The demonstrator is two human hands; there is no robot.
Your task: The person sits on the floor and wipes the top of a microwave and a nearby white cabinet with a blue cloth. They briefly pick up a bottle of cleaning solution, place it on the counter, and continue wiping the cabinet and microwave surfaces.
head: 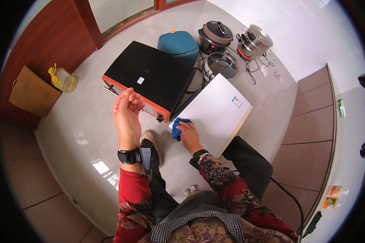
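My right hand (189,135) grips a folded blue cloth (177,130) and presses it on the near left corner of a white box-shaped appliance (214,112), which looks like a microwave oven. A small printed label is stuck on its white top. Raised with loosely curled fingers, my left hand (127,115) holds nothing. It is in front of an orange-red toaster oven with a black top (149,76), overlapping its front edge in view. A metal door handle and a dark knob show on that oven's front. Whether the left hand touches the oven cannot be told.
Behind the ovens stand a teal rounded box (178,45), an electric pressure cooker (215,36), a lidded pot (221,64) and a steamer pot (255,42). Cords trail over the floor. A wooden board (35,92) and a yellow-capped bottle (55,79) are at left; brown cabinets (307,139) line the right.
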